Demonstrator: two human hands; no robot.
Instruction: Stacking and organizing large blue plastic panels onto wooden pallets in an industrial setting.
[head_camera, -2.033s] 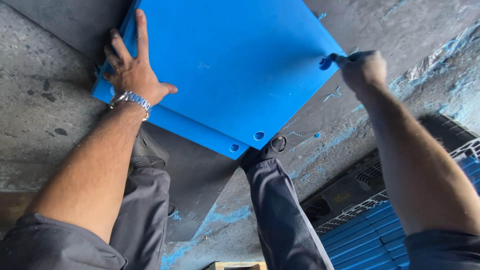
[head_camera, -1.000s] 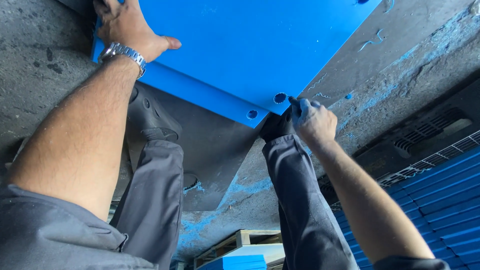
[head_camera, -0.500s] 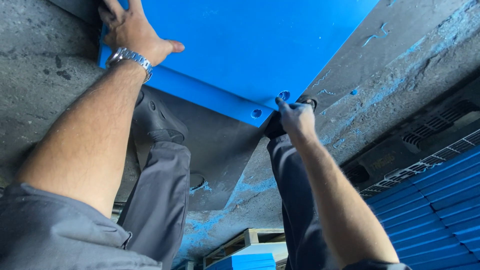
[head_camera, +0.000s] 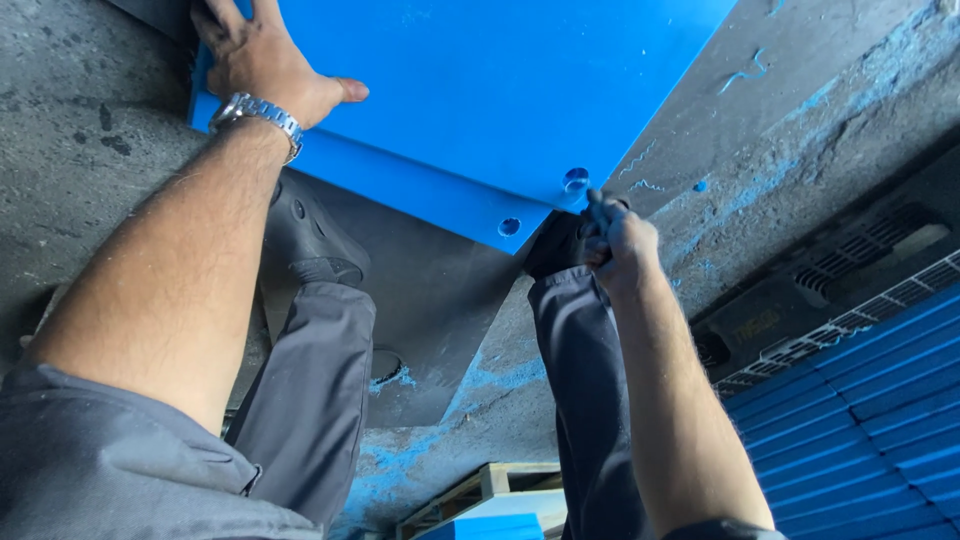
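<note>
A thick blue plastic sheet (head_camera: 480, 90) lies flat on a grey workbench (head_camera: 800, 110). My left hand (head_camera: 265, 60), with a metal watch at the wrist, presses flat on the sheet's left part near its front edge. My right hand (head_camera: 618, 240) is closed around a small blue tool, its tip at the sheet's front right corner beside two small round holes (head_camera: 575, 180). My grey trouser legs and dark shoes show below the bench edge.
Blue plastic shavings (head_camera: 740, 75) lie scattered on the bench right of the sheet. A stack of blue sheets (head_camera: 870, 400) sits at lower right behind a wire grid. A wooden pallet (head_camera: 470, 495) with a blue sheet lies on the floor.
My right hand came from the sheet's far right edge down to its front right corner by the holes. My left hand stayed pressed on the sheet.
</note>
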